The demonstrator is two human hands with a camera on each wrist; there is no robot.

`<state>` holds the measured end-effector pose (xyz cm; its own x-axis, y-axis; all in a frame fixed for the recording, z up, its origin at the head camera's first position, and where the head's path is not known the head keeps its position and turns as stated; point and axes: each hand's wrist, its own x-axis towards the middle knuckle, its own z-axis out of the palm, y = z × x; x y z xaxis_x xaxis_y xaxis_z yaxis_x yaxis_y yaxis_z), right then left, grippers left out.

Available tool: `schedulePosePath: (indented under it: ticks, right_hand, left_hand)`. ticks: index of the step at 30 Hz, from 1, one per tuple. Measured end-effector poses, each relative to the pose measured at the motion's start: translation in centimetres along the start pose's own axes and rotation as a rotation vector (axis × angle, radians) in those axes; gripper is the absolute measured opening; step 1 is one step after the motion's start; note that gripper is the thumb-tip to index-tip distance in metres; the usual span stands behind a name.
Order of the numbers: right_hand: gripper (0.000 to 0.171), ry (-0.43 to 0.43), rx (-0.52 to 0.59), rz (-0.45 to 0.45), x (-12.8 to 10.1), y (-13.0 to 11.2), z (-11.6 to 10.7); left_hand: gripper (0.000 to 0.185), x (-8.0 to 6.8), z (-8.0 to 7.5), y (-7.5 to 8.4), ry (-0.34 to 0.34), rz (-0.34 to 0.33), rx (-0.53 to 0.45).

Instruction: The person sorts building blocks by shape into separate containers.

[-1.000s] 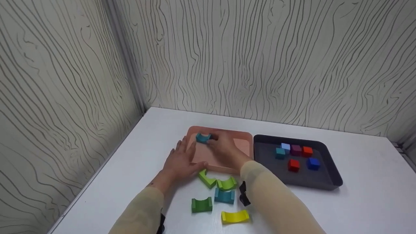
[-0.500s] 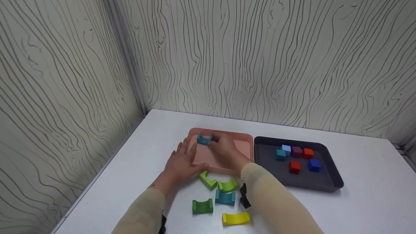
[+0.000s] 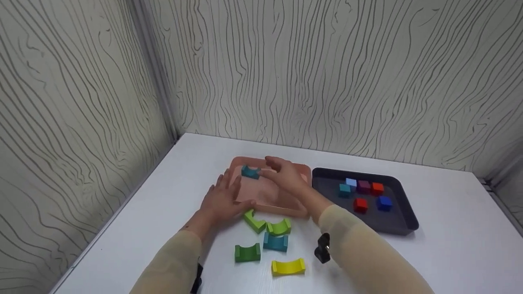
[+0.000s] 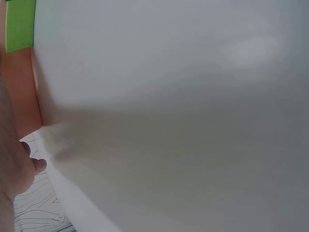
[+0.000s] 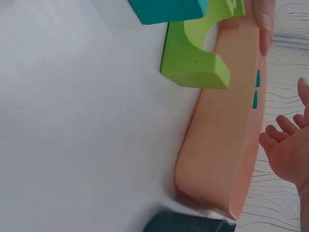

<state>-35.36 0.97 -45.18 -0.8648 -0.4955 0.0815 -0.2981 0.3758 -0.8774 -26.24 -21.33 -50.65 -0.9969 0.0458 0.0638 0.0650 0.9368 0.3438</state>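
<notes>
A teal block with a curved notch (image 3: 250, 172) lies in the back left part of the pink tray (image 3: 271, 209). Just right of it, over the tray, my right hand (image 3: 286, 176) has its fingers spread apart with nothing between them. My left hand (image 3: 222, 203) rests at the tray's left front corner, its fingers straight along the side and its thumb at the front wall. In front of the tray lie two light green notched blocks (image 3: 279, 227), another teal one (image 3: 276, 242), a green one (image 3: 247, 253) and a yellow one (image 3: 288, 267).
A dark grey tray (image 3: 392, 224) stands against the pink tray's right side. Inside it are several small cubes, among them a red cube (image 3: 360, 205), a blue cube (image 3: 384, 203) and a purple cube (image 3: 363, 186). Patterned wall panels (image 3: 318, 81) border the white table.
My right hand has let go of the teal notched block and spread its fingers, lifting slightly to the right. The block stays in the pink tray; my left hand keeps its place.
</notes>
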Motion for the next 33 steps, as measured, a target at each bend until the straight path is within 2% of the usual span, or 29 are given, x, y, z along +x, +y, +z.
schedulePosePath:
  ticks: [4,11,20,26,33]
  right_hand:
    - [0.068,-0.022,0.014,-0.038,-1.7,-0.6,-1.2]
    - [0.073,-0.076,0.023,-0.088,-5.1,-0.6,-2.8]
    - [0.077,-0.104,0.04,-0.049,-11.0,-0.1,-4.2]
    - [0.08,-0.16,0.061,-0.022,-14.9,0.5,-4.7]
    - [0.078,-0.232,0.064,-0.002,-18.4,1.5,-5.0]
  left_hand:
    - [0.102,-0.1,-0.1,0.0,0.001,-0.006,-0.032]
    - [0.105,-0.1,-0.6,-0.1,-0.026,-0.01,-0.005]
    - [0.105,-0.3,-0.2,0.2,-0.031,-0.018,-0.012]
    - [0.101,-0.3,-0.1,0.0,-0.036,-0.007,-0.03]
    - [0.107,-0.3,-0.1,0.0,-0.045,0.004,-0.03]
